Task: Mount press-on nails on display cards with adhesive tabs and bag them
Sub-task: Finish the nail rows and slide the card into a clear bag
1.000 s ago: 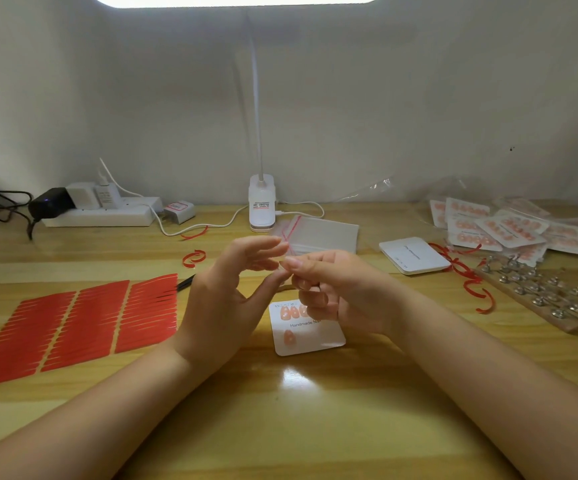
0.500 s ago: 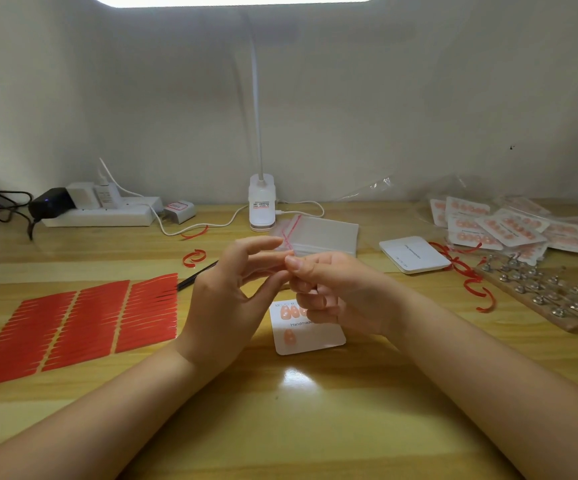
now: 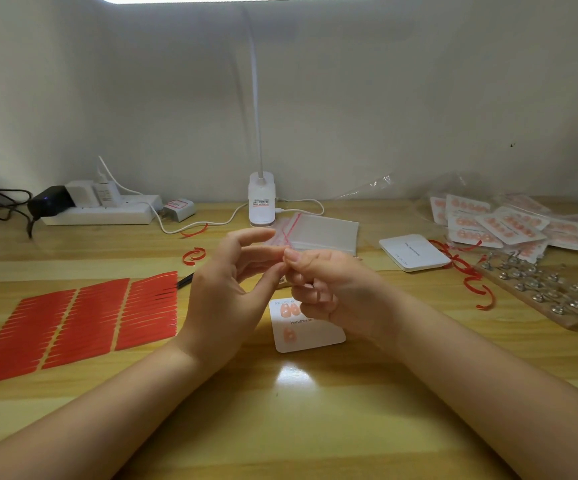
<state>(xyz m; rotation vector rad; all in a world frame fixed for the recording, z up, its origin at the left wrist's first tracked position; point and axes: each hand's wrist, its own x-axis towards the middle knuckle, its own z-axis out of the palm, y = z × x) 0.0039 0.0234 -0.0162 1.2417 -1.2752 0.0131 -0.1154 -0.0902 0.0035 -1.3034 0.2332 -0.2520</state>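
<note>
A white display card (image 3: 315, 336) lies flat on the wooden desk (image 3: 315, 410), with pink press-on nails (image 3: 289, 309) stuck near its left edge. Just above the card my two hands meet. My right hand (image 3: 329, 289) is curled, its thumb and forefinger pinching something small that stays hidden. The thumb and middle finger of my left hand (image 3: 225, 289) close on that same spot, while its forefinger sticks out. Red adhesive tab sheets (image 3: 73, 323) lie at the left.
A stack of clear zip bags (image 3: 325, 233) sits behind my hands, blank cards (image 3: 414, 252) to their right. Bagged finished cards (image 3: 509, 223) and a wooden board of metal nail stands (image 3: 537, 292) fill the right. Lamp base (image 3: 261, 199), power strip (image 3: 100, 214), tweezers (image 3: 185, 280) and red offcuts (image 3: 194, 254) are also here.
Both hands stay together above the card; the fingertips have shifted only slightly. Nothing else on the desk has moved.
</note>
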